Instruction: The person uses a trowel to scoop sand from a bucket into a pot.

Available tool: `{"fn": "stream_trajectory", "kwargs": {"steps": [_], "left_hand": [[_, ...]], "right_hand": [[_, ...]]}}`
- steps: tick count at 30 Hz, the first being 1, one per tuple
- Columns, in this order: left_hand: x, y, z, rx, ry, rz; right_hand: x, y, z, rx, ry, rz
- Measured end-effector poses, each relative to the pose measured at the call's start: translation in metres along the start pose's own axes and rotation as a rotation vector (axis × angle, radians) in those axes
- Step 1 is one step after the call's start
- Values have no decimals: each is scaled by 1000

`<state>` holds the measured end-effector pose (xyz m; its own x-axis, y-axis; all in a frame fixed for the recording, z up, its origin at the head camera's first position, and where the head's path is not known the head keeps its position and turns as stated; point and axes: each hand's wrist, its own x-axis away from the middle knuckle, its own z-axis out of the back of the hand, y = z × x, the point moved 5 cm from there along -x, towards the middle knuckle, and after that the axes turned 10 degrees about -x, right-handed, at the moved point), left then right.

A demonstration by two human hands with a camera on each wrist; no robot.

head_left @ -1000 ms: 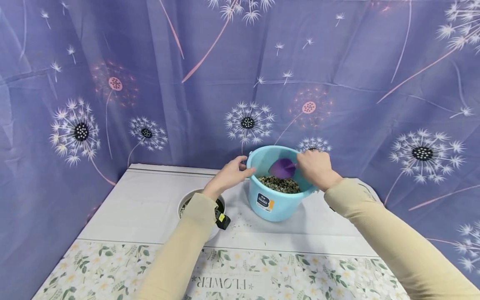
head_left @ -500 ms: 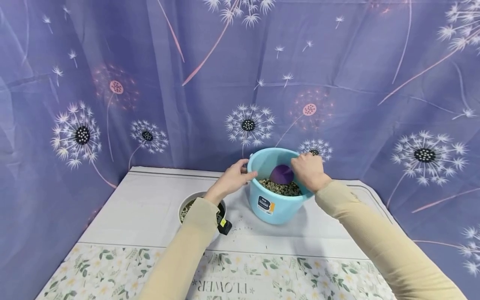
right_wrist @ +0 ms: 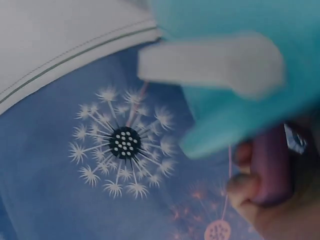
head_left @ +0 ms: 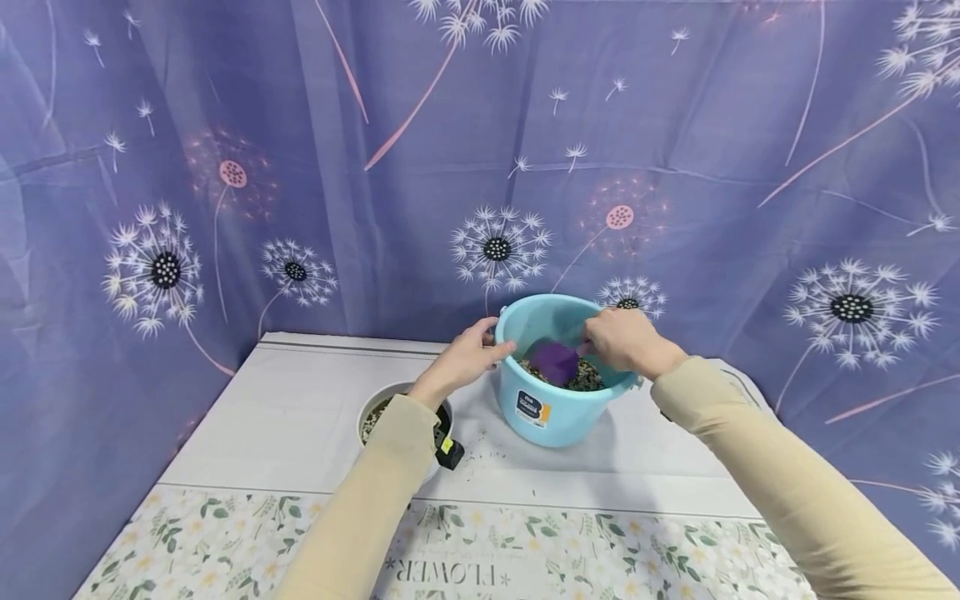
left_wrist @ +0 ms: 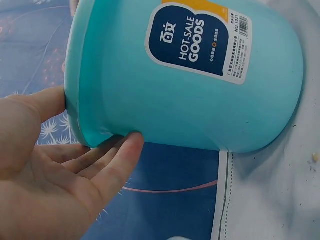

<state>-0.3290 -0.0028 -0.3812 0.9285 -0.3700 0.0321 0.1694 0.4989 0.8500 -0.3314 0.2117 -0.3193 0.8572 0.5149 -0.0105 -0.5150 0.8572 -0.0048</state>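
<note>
A light blue bucket (head_left: 555, 408) stands on the table, part-filled with a loose grainy mix (head_left: 588, 377) of pale and dark bits. My left hand (head_left: 467, 360) holds the bucket's left rim, thumb on the rim and fingers against the outer wall, as the left wrist view shows around the hand (left_wrist: 60, 165). Inside the bucket, a purple scoop (head_left: 555, 363) dips into the mix. My right hand (head_left: 628, 340) grips its handle over the right rim; in the right wrist view, fingers curl round the purple handle (right_wrist: 272, 167).
Left of the bucket, partly under my left forearm, is a white pot (head_left: 362, 421) with similar mix inside. Spilled crumbs (head_left: 487, 446) dot the white table cover (head_left: 300, 417). A purple dandelion-print curtain (head_left: 390, 208) hangs right behind the bucket.
The scoop has moved down and slightly left into the mix. My right hand shifted left, then slightly back right. My left hand stays on the rim.
</note>
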Motion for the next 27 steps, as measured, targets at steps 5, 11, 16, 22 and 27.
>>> {"fn": "stream_trajectory", "kwargs": {"steps": [5, 11, 16, 22, 27], "left_hand": [[0, -2, 0, -9, 5, 7], [1, 0, -1, -4, -5, -6], [1, 0, 0, -10, 11, -11], [0, 1, -2, -2, 4, -15], [-1, 1, -1, 1, 9, -16]], "right_hand": [[6, -2, 9, -201, -212, 42], [15, 8, 16, -424, -410, 7], [25, 22, 25, -594, -453, -82], [39, 38, 33, -706, -412, -156], [44, 50, 32, -755, -359, -192]]}}
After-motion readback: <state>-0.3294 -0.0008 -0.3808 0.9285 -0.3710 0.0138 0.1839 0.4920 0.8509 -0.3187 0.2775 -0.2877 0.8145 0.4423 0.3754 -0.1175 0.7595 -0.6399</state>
